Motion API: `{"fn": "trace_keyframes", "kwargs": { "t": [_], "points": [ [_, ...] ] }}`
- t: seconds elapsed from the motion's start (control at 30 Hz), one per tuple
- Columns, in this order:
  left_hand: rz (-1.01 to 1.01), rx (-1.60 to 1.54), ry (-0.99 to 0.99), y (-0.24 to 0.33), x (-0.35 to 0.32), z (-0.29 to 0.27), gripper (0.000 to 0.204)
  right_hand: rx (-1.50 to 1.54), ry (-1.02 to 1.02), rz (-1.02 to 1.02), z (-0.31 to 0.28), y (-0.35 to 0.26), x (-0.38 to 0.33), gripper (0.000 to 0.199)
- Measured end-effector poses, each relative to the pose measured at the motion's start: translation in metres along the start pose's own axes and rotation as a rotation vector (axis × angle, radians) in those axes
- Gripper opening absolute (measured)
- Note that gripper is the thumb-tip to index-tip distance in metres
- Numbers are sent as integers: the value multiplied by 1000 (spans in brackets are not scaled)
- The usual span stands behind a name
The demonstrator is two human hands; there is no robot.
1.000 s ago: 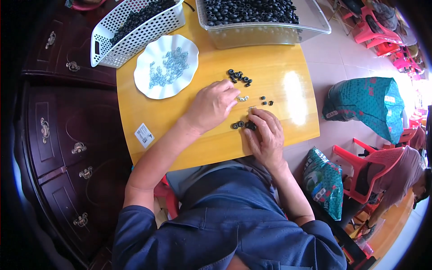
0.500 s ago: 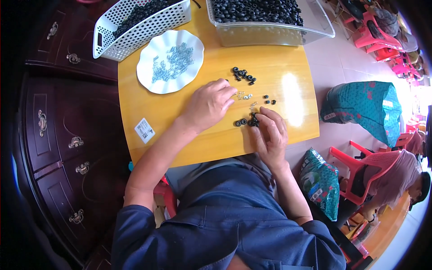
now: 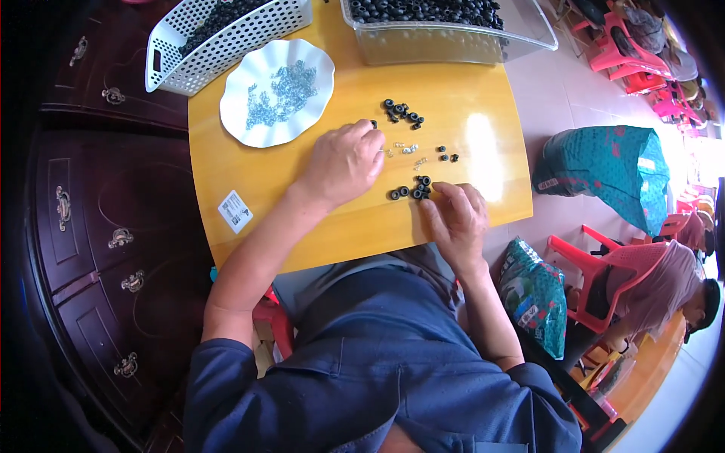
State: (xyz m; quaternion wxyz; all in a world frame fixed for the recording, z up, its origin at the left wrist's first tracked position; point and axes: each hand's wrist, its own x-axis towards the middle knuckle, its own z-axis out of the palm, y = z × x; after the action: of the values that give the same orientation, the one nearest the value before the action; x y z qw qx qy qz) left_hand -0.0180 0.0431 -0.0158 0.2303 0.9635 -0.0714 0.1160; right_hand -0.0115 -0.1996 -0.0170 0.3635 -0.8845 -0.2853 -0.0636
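Left hand point(image 3: 343, 162) fingers curled, pressed together on yellow counter point(image 3: 302, 196), beside small metal bits point(image 3: 404, 149). Right hand point(image 3: 457, 219) fingertips pinching at black rings point(image 3: 411, 190). Best: take one ring singly, keep clusters apart.

A small white rectangular label point(image 3: 235, 211) with dark print lies flat on the yellow table point(image 3: 317, 226), at about 8 o'clock from the left hand point(image 3: 343, 162), near the table's near-left edge. On the floor at 3 o'clock of the table stands a teal patterned bag point(image 3: 604, 170). A second green printed bag point(image 3: 538, 294) stands at 5 o'clock.
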Motion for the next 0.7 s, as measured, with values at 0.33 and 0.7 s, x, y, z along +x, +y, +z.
{"fn": "trace_keyframes", "kwargs": {
  "t": [0.33, 0.7],
  "points": [
    [-8, -33, 97, -5, -13, -5, 8, -15, 79, 30, 9, 18, 23, 22],
    [-31, -21, 130, 0, -29, -6, 12, 39, 20, 19, 10, -1, 7, 21]
  ]
}}
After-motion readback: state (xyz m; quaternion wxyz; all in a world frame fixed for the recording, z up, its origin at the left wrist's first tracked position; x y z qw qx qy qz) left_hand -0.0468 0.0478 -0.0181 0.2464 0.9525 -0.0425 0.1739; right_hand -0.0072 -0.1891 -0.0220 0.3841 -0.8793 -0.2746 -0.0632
